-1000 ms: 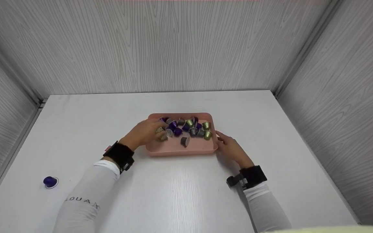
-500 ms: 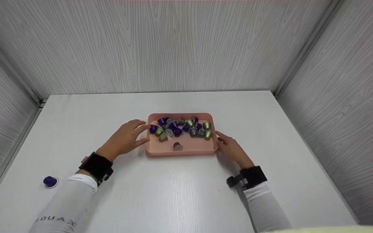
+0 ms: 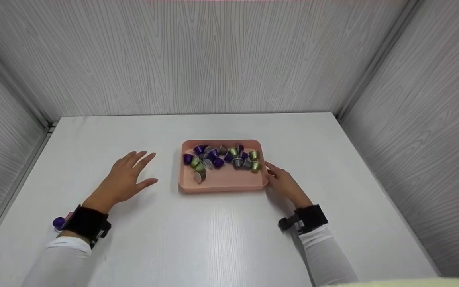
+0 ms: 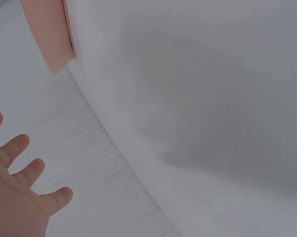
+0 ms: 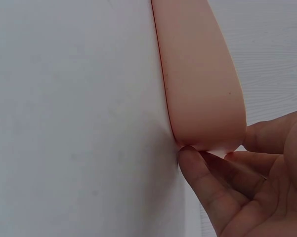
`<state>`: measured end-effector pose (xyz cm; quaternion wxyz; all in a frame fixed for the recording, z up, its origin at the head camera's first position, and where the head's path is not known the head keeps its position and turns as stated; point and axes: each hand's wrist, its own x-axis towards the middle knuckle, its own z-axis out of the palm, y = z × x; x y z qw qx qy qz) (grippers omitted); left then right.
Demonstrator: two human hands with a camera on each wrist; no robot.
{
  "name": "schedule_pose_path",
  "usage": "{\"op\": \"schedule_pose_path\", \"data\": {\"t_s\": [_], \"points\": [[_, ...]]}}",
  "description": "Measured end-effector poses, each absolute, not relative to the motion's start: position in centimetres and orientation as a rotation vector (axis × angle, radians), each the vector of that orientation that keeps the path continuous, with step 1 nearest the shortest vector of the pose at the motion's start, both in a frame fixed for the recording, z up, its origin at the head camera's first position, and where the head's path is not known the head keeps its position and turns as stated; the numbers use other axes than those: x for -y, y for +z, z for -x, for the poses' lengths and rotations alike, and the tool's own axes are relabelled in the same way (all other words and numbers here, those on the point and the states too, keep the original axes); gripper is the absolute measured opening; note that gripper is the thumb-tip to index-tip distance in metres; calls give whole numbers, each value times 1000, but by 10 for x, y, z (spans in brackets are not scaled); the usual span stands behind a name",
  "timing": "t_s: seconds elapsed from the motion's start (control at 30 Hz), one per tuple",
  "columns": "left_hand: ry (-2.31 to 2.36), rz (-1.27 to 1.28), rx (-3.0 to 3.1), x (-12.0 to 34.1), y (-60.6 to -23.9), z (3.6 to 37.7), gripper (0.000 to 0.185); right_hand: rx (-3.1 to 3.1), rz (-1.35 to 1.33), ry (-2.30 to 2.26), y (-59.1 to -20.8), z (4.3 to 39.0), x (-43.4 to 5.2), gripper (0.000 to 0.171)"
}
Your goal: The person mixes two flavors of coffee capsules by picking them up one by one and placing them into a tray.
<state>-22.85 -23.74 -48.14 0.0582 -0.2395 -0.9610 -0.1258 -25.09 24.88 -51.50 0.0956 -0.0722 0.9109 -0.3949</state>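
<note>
My left hand (image 3: 120, 181) is spread over the tabletop left of the pink tray (image 3: 233, 182), fingers apart and holding nothing. The left wrist view shows this hand (image 4: 20, 187) with a tray corner (image 4: 49, 37) beyond it. With my right hand (image 3: 285, 184) I hold the tray's right end. Up close, the right hand's thumb and fingers (image 5: 205, 180) meet the corner of the tray wall (image 5: 202, 74). Coffee capsules in purple, green and grey lie in the tray, among them a purple capsule (image 3: 218, 162) and a tipped grey capsule (image 3: 199, 176).
A single purple capsule (image 3: 58, 223) sits on the white table (image 3: 197, 247) at the left, partly covered by the black wrist strap (image 3: 86, 222). Wood-grain panels (image 3: 213, 56) rise at the back and both sides.
My left hand has drawn out of the tray, back and to the left. The loose grey capsule has rolled left, up to the green capsules. My right hand stays put.
</note>
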Motion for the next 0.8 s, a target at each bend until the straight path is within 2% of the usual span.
{"op": "schedule_pose_path", "data": {"t_s": [0.53, 0.8], "points": [[-435, 420, 3076, 316, -493, 172, 84, -2680, 205, -1196, -516, 250, -250, 51], [-462, 335, 3178, 351, -501, 147, 96, -2657, 172, -1214, -515, 250, -248, 52]]}}
